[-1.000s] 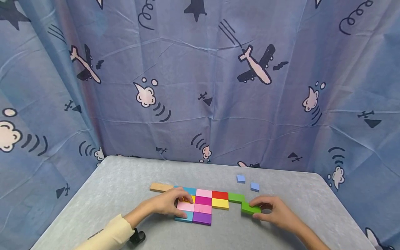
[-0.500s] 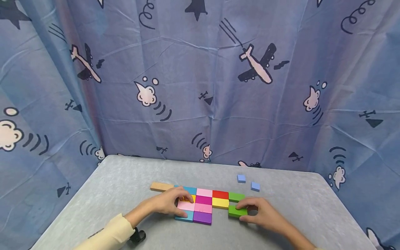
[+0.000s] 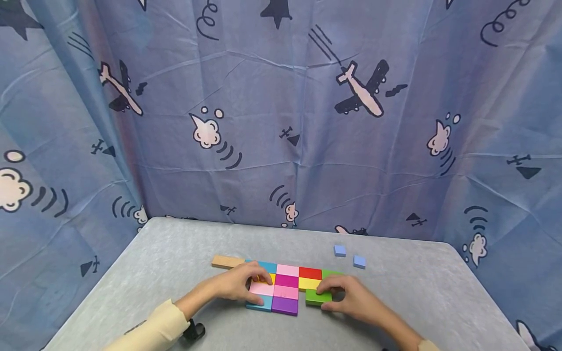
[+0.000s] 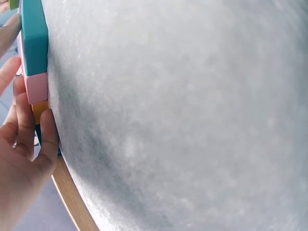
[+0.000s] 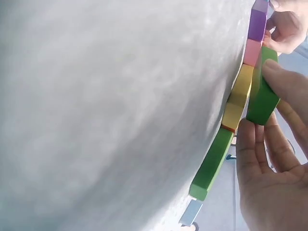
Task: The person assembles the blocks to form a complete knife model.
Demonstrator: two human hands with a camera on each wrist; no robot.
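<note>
Flat coloured blocks lie edge to edge on the grey table. In the head view my left hand (image 3: pixel 234 282) rests over their left end, its thumb on the front blue block (image 3: pixel 256 307) and its fingertips over the pink block (image 3: pixel 262 289) and an orange one. My right hand (image 3: pixel 351 300) pinches a green block (image 3: pixel 316 298) between thumb and fingers, in front of the yellow block (image 3: pixel 307 283) and just right of the purple block (image 3: pixel 285 306). In the right wrist view this green block (image 5: pixel 263 98) is raised above the row, overlapping the yellow block (image 5: pixel 237 96).
A wooden block (image 3: pixel 227 262) extends the back row leftward. Another green block (image 3: pixel 332 274) ends it on the right, beside the red block (image 3: pixel 310 273). Two small blue blocks (image 3: pixel 339 250) lie apart toward the back right. A patterned curtain (image 3: pixel 281 122) hangs behind the table.
My right hand has carried the green block leftward, from beyond the right end of the row to in front of the yellow block. The left hand has stayed in place.
</note>
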